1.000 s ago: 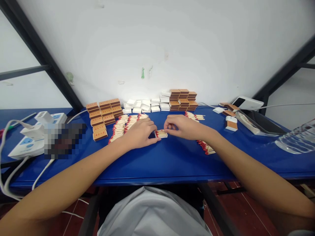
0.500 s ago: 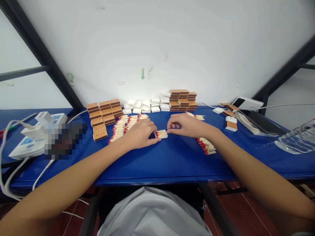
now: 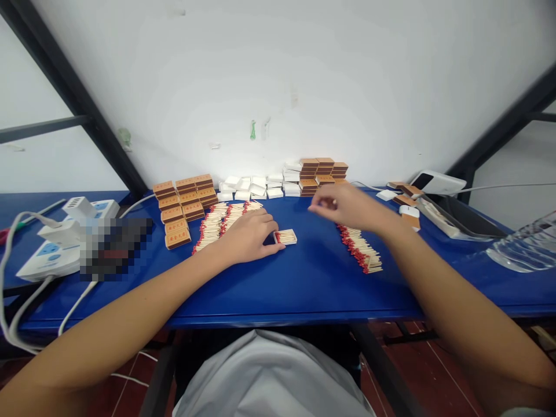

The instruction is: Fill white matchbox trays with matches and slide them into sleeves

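A small white matchbox tray filled with red-tipped matches lies on the blue table. My left hand rests beside it, fingers curled, thumb and fingertips touching the tray's left end. My right hand is lifted above the table near the back, blurred by motion, over the far end of a row of loose matches. Whether it holds anything cannot be made out. Another long spread of loose matches lies behind my left hand.
Orange matchboxes are stacked at back left and more orange matchboxes at back centre, with white empty trays between. A power strip with cables sits left. A phone and clear plastic lie right.
My right hand left the filled tray and rose back and to the right, uncovering the row of matches. My left hand and the tray stayed put.
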The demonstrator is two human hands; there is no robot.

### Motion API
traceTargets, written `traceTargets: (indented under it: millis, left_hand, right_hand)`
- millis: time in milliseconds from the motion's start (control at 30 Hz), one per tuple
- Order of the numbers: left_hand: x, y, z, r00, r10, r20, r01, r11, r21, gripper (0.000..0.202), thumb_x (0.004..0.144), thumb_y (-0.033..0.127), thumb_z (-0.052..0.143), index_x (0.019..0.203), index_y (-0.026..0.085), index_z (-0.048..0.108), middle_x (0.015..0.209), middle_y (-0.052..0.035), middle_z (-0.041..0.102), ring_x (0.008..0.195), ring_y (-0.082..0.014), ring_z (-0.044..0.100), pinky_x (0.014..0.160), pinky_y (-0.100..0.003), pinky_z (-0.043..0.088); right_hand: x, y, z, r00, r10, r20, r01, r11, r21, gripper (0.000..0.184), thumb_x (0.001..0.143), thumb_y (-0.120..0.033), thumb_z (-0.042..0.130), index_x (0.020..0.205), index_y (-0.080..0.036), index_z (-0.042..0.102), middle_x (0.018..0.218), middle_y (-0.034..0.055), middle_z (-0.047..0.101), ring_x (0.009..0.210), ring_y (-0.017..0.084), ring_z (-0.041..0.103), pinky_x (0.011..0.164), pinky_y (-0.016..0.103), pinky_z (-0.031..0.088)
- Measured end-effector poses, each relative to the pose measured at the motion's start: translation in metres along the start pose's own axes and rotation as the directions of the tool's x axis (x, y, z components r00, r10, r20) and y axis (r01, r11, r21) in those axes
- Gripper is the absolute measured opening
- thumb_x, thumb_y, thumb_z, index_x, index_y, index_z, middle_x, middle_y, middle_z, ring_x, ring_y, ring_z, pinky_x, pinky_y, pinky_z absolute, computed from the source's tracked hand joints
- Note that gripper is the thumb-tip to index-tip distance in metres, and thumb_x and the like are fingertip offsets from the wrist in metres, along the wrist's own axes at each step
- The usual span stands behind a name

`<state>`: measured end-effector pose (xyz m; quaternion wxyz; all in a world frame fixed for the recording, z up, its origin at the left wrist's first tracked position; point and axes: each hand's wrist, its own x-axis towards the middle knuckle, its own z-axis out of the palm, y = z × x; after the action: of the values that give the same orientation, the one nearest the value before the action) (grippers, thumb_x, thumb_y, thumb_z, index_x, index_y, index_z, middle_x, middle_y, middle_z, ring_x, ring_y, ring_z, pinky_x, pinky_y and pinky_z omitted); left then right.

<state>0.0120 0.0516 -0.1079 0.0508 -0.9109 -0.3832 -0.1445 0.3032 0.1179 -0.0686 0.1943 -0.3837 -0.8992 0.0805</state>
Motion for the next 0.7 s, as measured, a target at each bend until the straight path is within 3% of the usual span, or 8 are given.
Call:
traceTargets:
  millis: [67,100,200,267,500,700]
  left_hand:
    - [0.000,0.000,0.000,1.000,0.001,0.006,-0.001,1.000,-0.001,0.034,0.101,0.050,0.068,0.098,0.017,0.077,0.098,-0.0108,0.073,0.100,-0.0290,0.065,0.090,-0.043,0.050]
    - [0.000,0.000,0.000,1.000,0.001,0.012,-0.001,1.000,-0.003,0.034,0.101,0.050,0.068,0.097,0.018,0.077,0.097,-0.0107,0.073,0.100,-0.0289,0.065,0.090,-0.042,0.050]
    - [0.000,-0.001,-0.001,1.000,0.001,0.024,0.000,1.000,-0.010,0.031,0.101,0.047,0.069,0.098,0.018,0.078,0.096,-0.0101,0.073,0.100,-0.0285,0.065,0.091,-0.042,0.051]
    - [0.000,-0.001,-0.001,1.000,0.004,0.029,-0.003,1.000,-0.013,0.032,0.101,0.048,0.068,0.100,0.018,0.078,0.096,-0.0101,0.073,0.099,-0.0281,0.065,0.092,-0.042,0.051]
    - [0.000,0.000,-0.002,0.999,-0.005,0.046,0.005,1.000,-0.004,0.034,0.101,0.049,0.068,0.101,0.017,0.079,0.096,-0.0097,0.073,0.100,-0.0285,0.065,0.093,-0.042,0.051]
    - [0.000,0.001,-0.002,0.999,-0.010,0.035,0.010,1.000,-0.005,0.034,0.101,0.049,0.069,0.100,0.017,0.079,0.099,-0.0107,0.074,0.103,-0.0294,0.066,0.092,-0.042,0.050]
  right_hand:
    - [-0.007,0.030,-0.020,0.983,0.140,-0.117,-0.148,0.987,-0.065,0.030,0.096,-0.049,0.062,0.087,-0.022,0.074,0.079,0.0054,0.072,0.071,0.021,0.061,0.067,0.034,0.043]
    - [-0.011,0.045,-0.028,0.972,0.200,-0.120,-0.213,0.971,-0.105,0.030,0.094,-0.049,0.063,0.085,-0.022,0.074,0.077,0.0051,0.072,0.070,0.021,0.061,0.067,0.034,0.042]
    - [-0.021,0.084,-0.039,0.921,0.383,0.075,-0.368,0.917,-0.153,0.023,0.087,-0.044,0.072,0.080,-0.023,0.079,0.072,0.0043,0.072,0.066,0.020,0.059,0.064,0.034,0.041]
    - [-0.024,0.099,-0.038,0.886,0.424,0.187,-0.405,0.904,-0.134,0.019,0.082,-0.041,0.078,0.080,-0.022,0.081,0.073,0.0052,0.074,0.067,0.020,0.061,0.064,0.034,0.042]
    - [-0.018,0.110,-0.026,0.848,0.480,0.225,-0.456,0.877,-0.151,0.014,0.079,-0.028,0.079,0.088,-0.017,0.083,0.078,0.0051,0.075,0.074,0.019,0.064,0.065,0.030,0.042]
    - [-0.019,0.109,-0.029,0.836,0.477,0.271,-0.453,0.879,-0.151,0.016,0.090,-0.024,0.070,0.091,-0.014,0.082,0.084,0.0089,0.077,0.077,0.020,0.064,0.070,0.031,0.044]
